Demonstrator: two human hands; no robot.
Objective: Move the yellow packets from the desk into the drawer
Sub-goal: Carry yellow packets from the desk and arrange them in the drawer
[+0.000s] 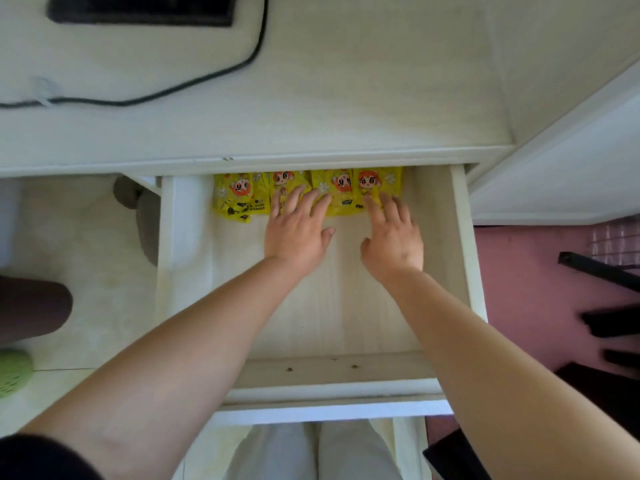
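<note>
1. A pale wooden table [311, 98] stands over an open drawer [464, 258].
2. The table's edge hides the tops of the yellow packets [239, 195], cartoon-printed, rowed along the drawer's back.
3. Left hand [294, 233] and right hand [394, 237] lie flat on them, grip released.

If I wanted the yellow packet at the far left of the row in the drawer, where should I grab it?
Probably by its near bottom edge, coming from the open front of the drawer. That leftmost yellow packet lies flat, its far end runs under the desk top, and its near edge is bare. The left hand rests on packets beside it.
</note>
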